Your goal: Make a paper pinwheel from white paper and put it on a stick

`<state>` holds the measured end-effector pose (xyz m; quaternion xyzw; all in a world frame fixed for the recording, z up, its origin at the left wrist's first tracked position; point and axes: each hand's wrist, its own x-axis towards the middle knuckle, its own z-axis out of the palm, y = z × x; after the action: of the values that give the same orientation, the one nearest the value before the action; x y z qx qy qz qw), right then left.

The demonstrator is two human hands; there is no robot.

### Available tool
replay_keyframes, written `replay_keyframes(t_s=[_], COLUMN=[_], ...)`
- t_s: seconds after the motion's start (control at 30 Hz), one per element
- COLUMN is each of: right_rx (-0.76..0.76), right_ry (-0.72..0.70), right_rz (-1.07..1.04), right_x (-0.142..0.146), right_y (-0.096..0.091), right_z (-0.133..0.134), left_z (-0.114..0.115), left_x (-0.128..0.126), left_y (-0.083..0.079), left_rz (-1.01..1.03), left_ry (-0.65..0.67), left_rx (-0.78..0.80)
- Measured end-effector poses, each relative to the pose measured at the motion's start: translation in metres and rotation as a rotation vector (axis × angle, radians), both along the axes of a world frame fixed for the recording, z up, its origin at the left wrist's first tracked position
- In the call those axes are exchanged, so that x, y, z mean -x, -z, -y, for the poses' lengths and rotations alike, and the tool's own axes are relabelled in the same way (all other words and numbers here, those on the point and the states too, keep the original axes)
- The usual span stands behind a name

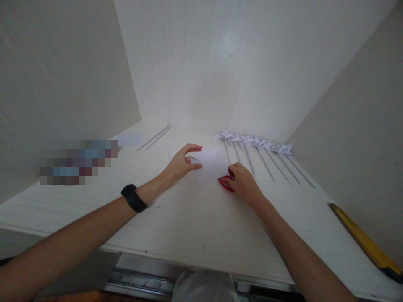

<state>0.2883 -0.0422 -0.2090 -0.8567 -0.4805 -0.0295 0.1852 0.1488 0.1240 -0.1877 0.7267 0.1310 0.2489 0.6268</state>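
1. The left hand (pixel 182 163) held a white paper sheet (pixel 212 161) by its left edge. The thumb and the fingers were pinched narrowly on the paper.
2. The sheet was lifted a little above the table (pixel 195 226), near the middle of it, between the two hands.
3. The right hand (pixel 244 182) was at the lower right edge of the sheet. Its fingers were curled closed around a red-handled tool (pixel 224 184). Only a red loop of it was visible under the hand; it looked like the handle of scissors, but I cannot tell this for sure.
4. The left wrist had a black wristband (pixel 134 198).
5. Just behind the right hand, a row of white paper pinwheels (pixel 252 140) on thin sticks lay on the table, side by side, with the heads towards the back wall.
6. Two loose thin sticks (pixel 155 136) lay at the back left, and a small paper piece (pixel 130 139) lay just beside them on the left.
7. A long yellow tool (pixel 362 237) lay at the right edge of the table, well apart from the hands.
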Motion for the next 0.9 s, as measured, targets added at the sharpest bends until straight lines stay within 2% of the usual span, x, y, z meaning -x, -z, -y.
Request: replay_keyframes(t_s=[0.27, 0.43, 0.6, 0.77, 0.9], right_rx=[-0.046, -0.129, -0.293, -0.447, -0.54], right_ry=[-0.089, -0.085, -0.046, -0.057, -0.105], right_rz=[-0.118, -0.192, -0.509, -0.899, -1.032], right_x=[0.004, 0.001, -0.007, -0.005, 0.002], right_y=[-0.004, -0.003, -0.004, -0.014, -0.021], right_z=[0.002, 0.003, 0.0, 0.001, 0.003], left_z=[-0.003, -0.001, 0.0, -0.001, -0.001], left_x=[-0.002, -0.001, -0.001, -0.001, -0.001], left_y=[0.004, 0.008, 0.005, 0.004, 0.005], left_rz=[0.009, -0.005, -0.058, -0.096, -0.107], left_ry=[0.113, 0.108, 0.068, 0.026, 0.022], left_rx=[0.166, 0.213, 0.251, 0.293, 0.274])
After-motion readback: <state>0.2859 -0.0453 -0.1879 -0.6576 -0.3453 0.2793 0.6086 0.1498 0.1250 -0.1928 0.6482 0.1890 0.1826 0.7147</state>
